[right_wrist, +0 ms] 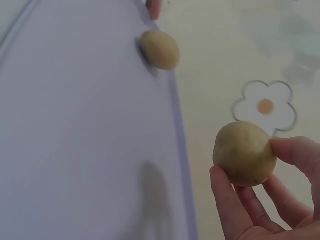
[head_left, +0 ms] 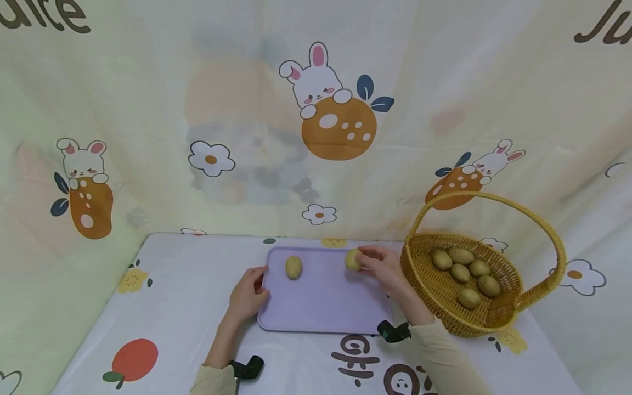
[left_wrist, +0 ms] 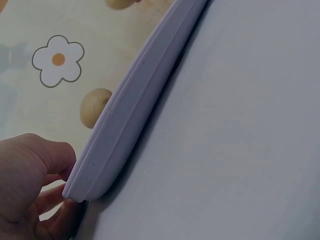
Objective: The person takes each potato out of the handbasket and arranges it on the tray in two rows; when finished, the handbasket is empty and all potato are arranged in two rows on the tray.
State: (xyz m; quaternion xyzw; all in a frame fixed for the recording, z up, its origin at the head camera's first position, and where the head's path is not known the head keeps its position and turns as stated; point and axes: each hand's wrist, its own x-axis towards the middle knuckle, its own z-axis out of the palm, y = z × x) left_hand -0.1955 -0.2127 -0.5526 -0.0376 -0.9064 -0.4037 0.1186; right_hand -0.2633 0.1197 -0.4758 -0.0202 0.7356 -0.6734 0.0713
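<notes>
A flat lilac tray (head_left: pixel 326 310) lies on the table, and my left hand (head_left: pixel 248 294) grips its left edge. In the left wrist view the thumb (left_wrist: pixel 60 157) meets the tray's rim, with fingers lower down beside the corner. My right hand (head_left: pixel 387 270) holds a small yellow-brown potato (right_wrist: pixel 245 154) between thumb and fingertips. That potato is raised above the tray's back right part, where a shadow falls on the surface. Another potato (head_left: pixel 293 267) rests on the tray near its back left corner.
To the right stands a wicker basket (head_left: pixel 428 296) with a tall arched handle (head_left: pixel 540 227), holding several potatoes (head_left: pixel 469 299). A printed cloth (head_left: pixel 187 318) covers the table. Behind it hangs a curtain (head_left: pixel 247 214) with rabbits and flowers.
</notes>
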